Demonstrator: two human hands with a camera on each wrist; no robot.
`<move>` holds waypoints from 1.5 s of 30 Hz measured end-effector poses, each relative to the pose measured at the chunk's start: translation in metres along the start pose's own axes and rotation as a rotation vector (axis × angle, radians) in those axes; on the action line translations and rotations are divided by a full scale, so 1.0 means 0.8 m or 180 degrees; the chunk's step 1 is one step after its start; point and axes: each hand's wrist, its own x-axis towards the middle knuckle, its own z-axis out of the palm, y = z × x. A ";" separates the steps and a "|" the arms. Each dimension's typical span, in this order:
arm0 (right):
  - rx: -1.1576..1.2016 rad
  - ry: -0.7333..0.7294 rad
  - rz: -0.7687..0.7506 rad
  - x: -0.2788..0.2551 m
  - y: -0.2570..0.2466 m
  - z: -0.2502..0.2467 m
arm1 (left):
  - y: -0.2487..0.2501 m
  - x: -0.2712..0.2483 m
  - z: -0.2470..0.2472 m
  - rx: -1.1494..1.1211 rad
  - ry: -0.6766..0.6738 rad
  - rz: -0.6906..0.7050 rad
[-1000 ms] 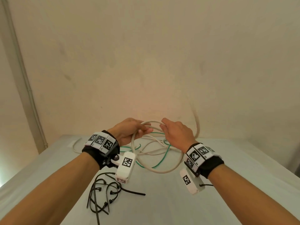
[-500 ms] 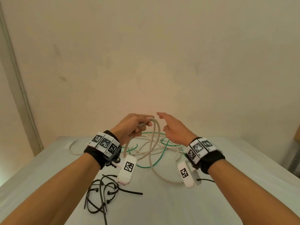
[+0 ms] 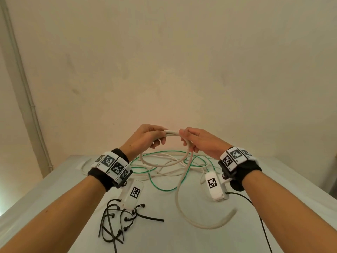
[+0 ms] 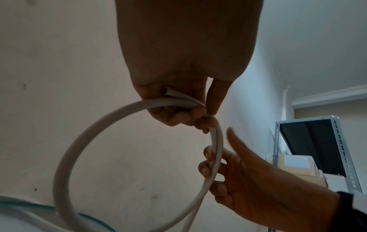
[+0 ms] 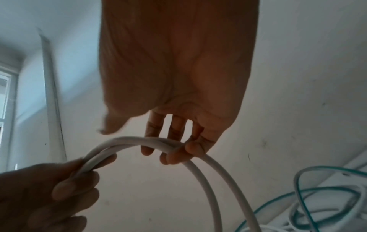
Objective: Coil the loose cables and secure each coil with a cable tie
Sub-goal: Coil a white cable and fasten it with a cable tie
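Observation:
I hold a thick white cable [image 3: 171, 133] up in front of me, above the table [image 3: 54, 189]. My left hand [image 3: 145, 137] grips one end of it with a small loop [image 4: 65, 157] hanging below. My right hand [image 3: 198, 143] grips the same cable [image 5: 198, 160] a short way to the right, fingers curled round two strands. From there the cable drops to the table in a wide bend [image 3: 200, 223]. More loose white cable and a thin green cable [image 3: 156, 183] lie tangled behind. Several black cable ties [image 3: 116, 221] lie at the front left.
A plain wall rises just behind the table, with a pipe [image 3: 23, 84] in the left corner. A thin black wire [image 3: 262, 221] runs from my right wrist camera towards the front edge. In the left wrist view a metal shelf frame [image 4: 337, 149] stands off to the right.
My right hand, open and off the cable half a second ago, has closed round it beside my left hand. A new loop now hangs between both hands, held higher.

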 end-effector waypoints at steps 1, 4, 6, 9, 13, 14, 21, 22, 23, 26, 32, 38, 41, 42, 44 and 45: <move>0.0069 0.0025 -0.0017 0.001 0.002 0.000 | 0.000 0.000 0.000 0.0067 -0.0039 0.0026; 0.0214 0.0152 -0.0054 0.004 0.006 -0.005 | -0.004 -0.001 0.001 0.0142 -0.0129 0.0126; 0.0514 0.0266 0.0005 0.006 0.006 -0.010 | -0.007 -0.003 -0.001 0.0129 -0.0138 0.0181; 0.1073 0.0553 0.0130 0.008 0.004 -0.021 | -0.012 -0.002 -0.009 0.0044 -0.0040 0.0125; 0.1915 0.1138 0.0404 0.000 0.014 -0.044 | -0.017 -0.003 -0.024 -0.0315 0.0049 0.0039; 0.1874 0.1213 0.0511 -0.004 0.020 -0.049 | -0.018 -0.003 -0.025 -0.0378 0.0088 0.0011; 0.0152 0.0551 0.0608 -0.010 -0.001 -0.026 | -0.002 0.021 0.009 0.0532 0.0277 0.0317; 0.0060 0.0444 0.0484 -0.008 -0.012 -0.019 | 0.004 0.024 0.018 0.0857 0.0206 0.0451; -0.0090 0.0399 0.0357 -0.006 -0.022 -0.015 | 0.009 0.027 0.027 0.1101 0.0159 0.0557; -0.0764 0.0467 -0.0015 -0.003 -0.044 -0.016 | 0.019 0.032 0.035 0.1049 0.0151 0.0502; -0.0194 0.0531 -0.0129 -0.009 -0.034 -0.024 | 0.021 0.016 0.031 0.0571 -0.0048 0.0288; 0.0778 0.1099 0.0218 -0.010 -0.012 -0.022 | 0.014 -0.004 0.017 -0.0197 0.0039 -0.0051; 0.0473 0.0957 0.0528 -0.010 -0.021 -0.007 | 0.011 0.000 0.023 -0.0365 0.0334 -0.0197; 0.0356 0.0842 0.0615 -0.011 -0.026 -0.003 | 0.012 0.003 0.025 -0.0352 0.0396 -0.0249; 0.0182 0.0623 0.0584 -0.011 -0.035 0.006 | 0.012 0.006 0.027 -0.0295 0.0452 -0.0358; 0.0092 0.0574 0.0451 -0.011 -0.038 0.009 | 0.013 0.007 0.029 -0.0256 0.0455 -0.0397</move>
